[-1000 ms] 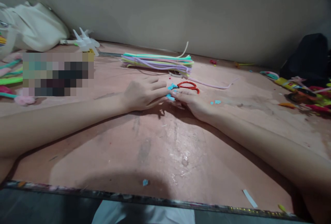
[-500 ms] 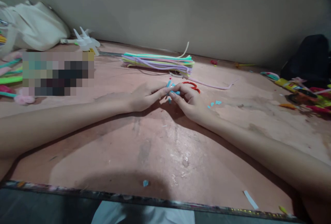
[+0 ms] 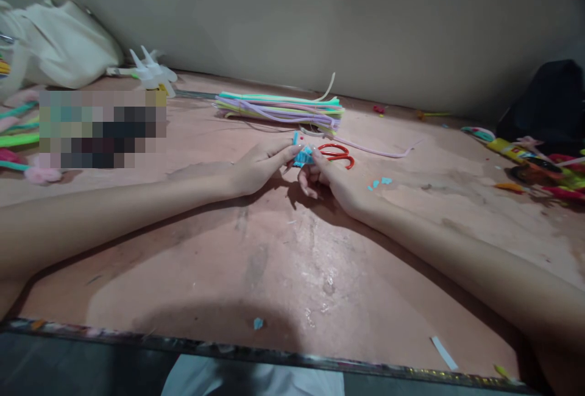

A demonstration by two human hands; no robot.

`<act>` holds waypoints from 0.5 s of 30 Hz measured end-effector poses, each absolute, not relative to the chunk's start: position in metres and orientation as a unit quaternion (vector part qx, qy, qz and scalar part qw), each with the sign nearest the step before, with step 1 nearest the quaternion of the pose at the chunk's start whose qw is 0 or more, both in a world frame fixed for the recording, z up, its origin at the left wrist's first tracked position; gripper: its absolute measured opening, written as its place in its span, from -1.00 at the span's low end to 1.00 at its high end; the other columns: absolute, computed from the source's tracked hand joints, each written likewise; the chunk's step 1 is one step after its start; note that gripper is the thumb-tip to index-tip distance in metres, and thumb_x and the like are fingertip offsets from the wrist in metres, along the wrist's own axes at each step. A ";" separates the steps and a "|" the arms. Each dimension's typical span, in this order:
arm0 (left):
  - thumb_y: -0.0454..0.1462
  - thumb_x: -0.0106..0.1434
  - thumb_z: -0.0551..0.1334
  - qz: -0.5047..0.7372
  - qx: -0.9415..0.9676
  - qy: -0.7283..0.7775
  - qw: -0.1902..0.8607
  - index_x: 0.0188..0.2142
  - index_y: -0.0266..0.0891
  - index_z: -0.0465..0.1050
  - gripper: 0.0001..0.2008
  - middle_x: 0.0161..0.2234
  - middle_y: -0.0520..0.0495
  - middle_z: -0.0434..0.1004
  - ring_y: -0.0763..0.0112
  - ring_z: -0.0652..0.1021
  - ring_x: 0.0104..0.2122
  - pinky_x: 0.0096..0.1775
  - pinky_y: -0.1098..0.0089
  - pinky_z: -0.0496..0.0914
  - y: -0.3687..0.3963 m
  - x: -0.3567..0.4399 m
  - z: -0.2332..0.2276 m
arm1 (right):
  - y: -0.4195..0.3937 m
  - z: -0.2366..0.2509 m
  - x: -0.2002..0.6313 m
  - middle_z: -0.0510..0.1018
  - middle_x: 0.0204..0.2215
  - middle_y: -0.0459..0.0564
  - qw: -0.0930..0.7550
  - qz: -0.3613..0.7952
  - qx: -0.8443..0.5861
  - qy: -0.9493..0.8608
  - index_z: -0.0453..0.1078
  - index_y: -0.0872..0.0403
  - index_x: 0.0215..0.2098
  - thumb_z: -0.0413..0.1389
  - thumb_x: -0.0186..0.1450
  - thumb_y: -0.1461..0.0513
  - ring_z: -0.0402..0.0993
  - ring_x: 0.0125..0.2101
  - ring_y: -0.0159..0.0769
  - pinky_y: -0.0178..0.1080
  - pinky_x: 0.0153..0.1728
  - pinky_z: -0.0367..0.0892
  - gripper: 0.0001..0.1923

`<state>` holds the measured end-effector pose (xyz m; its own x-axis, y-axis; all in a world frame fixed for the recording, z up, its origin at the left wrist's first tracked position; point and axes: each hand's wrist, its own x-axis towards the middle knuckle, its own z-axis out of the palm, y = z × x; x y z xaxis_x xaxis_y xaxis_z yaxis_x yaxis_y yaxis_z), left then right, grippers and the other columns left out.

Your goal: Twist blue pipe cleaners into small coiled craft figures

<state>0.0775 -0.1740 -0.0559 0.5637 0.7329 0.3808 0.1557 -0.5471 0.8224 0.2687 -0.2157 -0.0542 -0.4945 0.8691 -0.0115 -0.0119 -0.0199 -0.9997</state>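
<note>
- Head view: the left hand (image 3: pixel 258 167) and the right hand (image 3: pixel 331 180) meet fingertip to fingertip over the pink table (image 3: pixel 283 262).
- A small blue piece (image 3: pixel 302 155) sits between them, pinched from the left by the left fingertips (image 3: pixel 291 151) and from the right by the right fingertips (image 3: pixel 315 153).
- The blue piece is lifted just above the table; its exact shape is too small to tell.
- Red scissors (image 3: pixel 337 155) lie flat just behind the right hand.
- A bundle of pastel stems (image 3: pixel 281 109) lies farther back, near the wall.
- Blue scraps (image 3: pixel 380 183) lie just right of the right hand; one more scrap (image 3: pixel 258 323) lies near the table's front edge.
- A white bag (image 3: pixel 64 49) sits far left.
</note>
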 end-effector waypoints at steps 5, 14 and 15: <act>0.03 0.60 0.05 0.337 0.855 0.261 0.296 -0.14 -0.20 0.57 -0.55 -0.20 -0.09 0.68 0.28 0.62 -0.19 -0.03 0.31 0.47 -0.180 0.074 -0.049 | -0.211 -0.054 0.272 0.19 -0.58 -0.15 0.417 0.636 -0.348 -0.548 0.23 0.01 -0.53 0.18 0.43 -0.19 0.08 -0.55 -0.38 -0.29 -0.48 0.15 -0.41; 0.04 0.58 0.06 0.280 0.902 0.280 0.171 -0.31 -0.18 0.41 -0.56 -0.35 -0.04 0.57 0.34 0.54 -0.34 -0.26 0.37 0.35 -0.182 0.067 -0.044 | -0.207 -0.054 0.275 0.30 -0.56 -0.14 0.435 0.590 -0.361 -0.576 0.34 0.04 -0.51 0.34 0.32 -0.03 0.14 -0.52 -0.41 -0.31 -0.49 0.10 -0.56; 0.03 0.57 0.07 0.270 0.906 0.287 0.157 -0.30 -0.18 0.40 -0.58 -0.36 -0.04 0.56 0.34 0.52 -0.36 -0.29 0.36 0.32 -0.183 0.066 -0.044 | -0.207 -0.054 0.276 0.34 -0.54 -0.14 0.436 0.597 -0.356 -0.572 0.38 0.05 -0.47 0.37 0.29 -0.07 0.16 -0.52 -0.42 -0.31 -0.49 0.12 -0.55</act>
<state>0.0662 -0.1831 -0.0439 0.6898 0.6045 0.3985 0.4345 -0.7859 0.4401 0.2755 -0.2069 -0.0545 -0.3663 0.9276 0.0733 -0.1134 0.0337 -0.9930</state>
